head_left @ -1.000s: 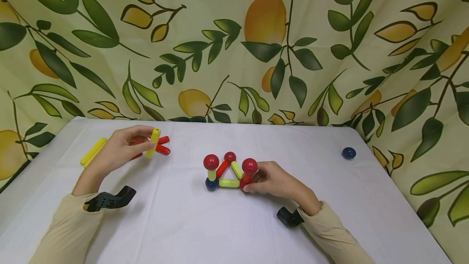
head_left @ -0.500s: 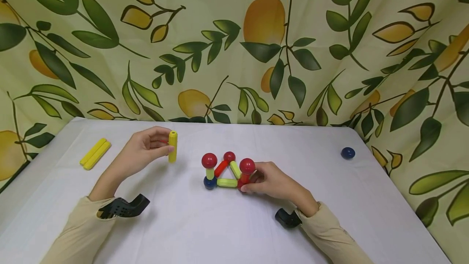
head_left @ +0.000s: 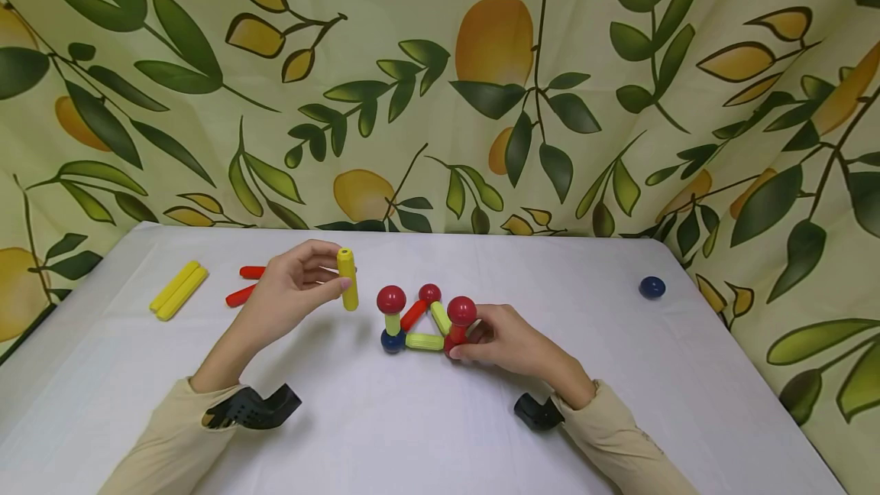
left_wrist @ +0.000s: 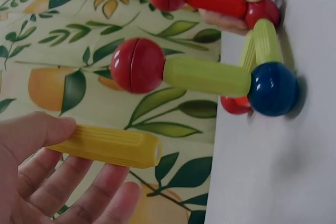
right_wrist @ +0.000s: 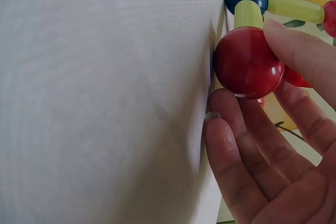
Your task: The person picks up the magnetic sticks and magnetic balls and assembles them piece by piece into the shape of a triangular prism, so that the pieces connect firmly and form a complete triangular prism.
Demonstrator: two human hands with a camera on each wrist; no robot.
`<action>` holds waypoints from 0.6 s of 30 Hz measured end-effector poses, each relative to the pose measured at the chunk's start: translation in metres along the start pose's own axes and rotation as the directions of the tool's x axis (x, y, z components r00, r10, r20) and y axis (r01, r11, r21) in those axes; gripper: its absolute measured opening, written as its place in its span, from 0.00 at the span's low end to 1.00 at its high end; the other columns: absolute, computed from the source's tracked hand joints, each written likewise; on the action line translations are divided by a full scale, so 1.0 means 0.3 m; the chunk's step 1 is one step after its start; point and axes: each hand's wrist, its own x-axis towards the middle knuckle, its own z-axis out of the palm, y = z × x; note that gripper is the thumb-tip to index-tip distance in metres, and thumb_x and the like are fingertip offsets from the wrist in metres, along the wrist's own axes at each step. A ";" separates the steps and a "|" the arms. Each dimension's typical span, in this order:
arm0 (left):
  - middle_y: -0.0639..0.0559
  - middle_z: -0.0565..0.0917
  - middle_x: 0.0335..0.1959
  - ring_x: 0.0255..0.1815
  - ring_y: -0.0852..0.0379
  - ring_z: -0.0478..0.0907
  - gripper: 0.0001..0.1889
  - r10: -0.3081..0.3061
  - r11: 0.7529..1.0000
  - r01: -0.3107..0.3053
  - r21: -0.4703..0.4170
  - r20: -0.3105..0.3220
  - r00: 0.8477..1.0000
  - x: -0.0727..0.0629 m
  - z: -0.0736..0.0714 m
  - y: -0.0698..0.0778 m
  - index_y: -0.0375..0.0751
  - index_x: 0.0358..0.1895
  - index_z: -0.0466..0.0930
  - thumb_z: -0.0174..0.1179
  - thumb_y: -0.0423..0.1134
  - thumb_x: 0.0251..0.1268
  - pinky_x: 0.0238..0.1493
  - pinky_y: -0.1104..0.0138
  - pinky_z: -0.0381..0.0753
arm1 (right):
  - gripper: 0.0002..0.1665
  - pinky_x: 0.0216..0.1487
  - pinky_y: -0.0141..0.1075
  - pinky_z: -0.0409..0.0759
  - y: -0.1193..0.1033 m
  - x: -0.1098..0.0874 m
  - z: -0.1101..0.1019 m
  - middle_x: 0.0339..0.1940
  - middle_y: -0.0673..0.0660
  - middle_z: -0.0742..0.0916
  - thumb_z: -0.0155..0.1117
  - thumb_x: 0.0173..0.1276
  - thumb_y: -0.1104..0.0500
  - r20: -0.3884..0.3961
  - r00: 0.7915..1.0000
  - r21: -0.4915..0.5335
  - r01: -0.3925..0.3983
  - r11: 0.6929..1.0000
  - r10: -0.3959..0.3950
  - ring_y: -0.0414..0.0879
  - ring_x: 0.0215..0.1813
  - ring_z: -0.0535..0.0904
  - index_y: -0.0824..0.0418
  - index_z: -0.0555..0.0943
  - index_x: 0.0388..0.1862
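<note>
In the head view we see the left hand (head_left: 302, 281) pinching a yellow, ridged, plastic-looking rod (head_left: 347, 279) nearly upright above the white cloth-covered counter (head_left: 412, 434), just left of a triangular frame (head_left: 425, 342) of rods and balls. At the frame's near right corner the right hand (head_left: 512, 342) holds a glossy red ball (head_left: 448, 344); from it a red upright rod (head_left: 457, 333) carries a second red ball (head_left: 462, 310). At the near left corner we find a glossy blue ball (head_left: 393, 341) under a lime-green upright rod (head_left: 393, 324), topped with a third red ball (head_left: 391, 299). Two more yellow rods (head_left: 179, 290) lie side by side at left, red rods (head_left: 241, 296) show partly behind the left hand, and a loose blue ball (head_left: 651, 287) sits at right. In the left wrist view we see the yellow rod between thumb and fingers, apart from the frame. In the right wrist view the thumb and fingers are curled round the glossy red ball, which a lime-green base rod (right_wrist: 249, 14) joins to the glossy blue ball.
</note>
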 end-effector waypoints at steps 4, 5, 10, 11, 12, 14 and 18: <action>0.41 0.86 0.48 0.43 0.62 0.84 0.18 0.038 0.999 -0.039 -0.018 -0.028 0.999 -0.006 0.022 0.012 0.37 0.56 0.74 0.65 0.34 0.66 0.47 0.73 0.82 | 0.15 0.39 0.31 0.82 0.002 0.002 0.001 0.35 0.49 0.88 0.76 0.60 0.55 -0.006 1.000 -0.005 -0.001 1.000 0.001 0.42 0.35 0.83 0.55 0.83 0.44; 0.41 0.86 0.48 0.43 0.62 0.84 0.18 0.045 0.999 -0.046 -0.018 -0.035 0.998 -0.007 0.026 0.015 0.37 0.56 0.74 0.64 0.34 0.66 0.47 0.74 0.82 | 0.15 0.39 0.31 0.82 0.002 0.002 0.001 0.35 0.49 0.88 0.76 0.60 0.55 -0.007 1.000 -0.005 0.000 1.000 0.000 0.42 0.35 0.83 0.55 0.83 0.44; 0.41 0.85 0.49 0.43 0.63 0.84 0.18 0.062 0.997 -0.066 -0.043 -0.078 0.995 -0.015 0.044 0.036 0.37 0.57 0.73 0.64 0.34 0.66 0.47 0.74 0.83 | 0.15 0.38 0.31 0.82 0.000 0.000 0.000 0.35 0.49 0.88 0.76 0.60 0.55 -0.012 1.000 -0.008 0.003 1.000 -0.003 0.41 0.35 0.83 0.55 0.83 0.44; 0.40 0.85 0.49 0.43 0.63 0.84 0.18 0.066 0.996 -0.071 -0.056 -0.087 0.994 -0.018 0.048 0.041 0.36 0.57 0.73 0.64 0.33 0.66 0.47 0.73 0.83 | 0.15 0.38 0.31 0.82 -0.001 -0.001 0.000 0.35 0.49 0.88 0.76 0.60 0.55 -0.012 1.000 -0.007 0.001 1.000 -0.001 0.41 0.35 0.83 0.55 0.83 0.44; 0.39 0.85 0.49 0.43 0.63 0.84 0.18 0.066 0.995 -0.073 -0.067 -0.097 0.993 -0.020 0.051 0.047 0.36 0.58 0.73 0.64 0.33 0.66 0.46 0.73 0.84 | 0.15 0.38 0.31 0.82 -0.001 -0.001 0.000 0.35 0.49 0.88 0.76 0.60 0.55 -0.012 1.000 -0.009 0.000 1.000 0.000 0.41 0.35 0.83 0.55 0.83 0.44; 0.38 0.84 0.49 0.43 0.62 0.84 0.19 0.068 0.992 -0.078 -0.095 -0.111 0.992 -0.027 0.059 0.063 0.35 0.59 0.72 0.63 0.32 0.67 0.45 0.72 0.84 | 0.15 0.38 0.31 0.81 -0.001 -0.003 -0.001 0.35 0.49 0.88 0.76 0.60 0.55 -0.012 1.000 -0.008 -0.002 1.000 0.002 0.41 0.35 0.83 0.55 0.83 0.44; 0.36 0.83 0.50 0.43 0.62 0.85 0.22 0.072 0.986 -0.089 -0.143 -0.115 0.991 -0.038 0.081 0.094 0.35 0.62 0.72 0.63 0.31 0.67 0.45 0.72 0.84 | 0.15 0.38 0.31 0.81 0.000 -0.003 -0.001 0.35 0.49 0.88 0.76 0.60 0.54 -0.011 1.000 -0.008 -0.009 1.000 0.009 0.42 0.35 0.83 0.55 0.83 0.44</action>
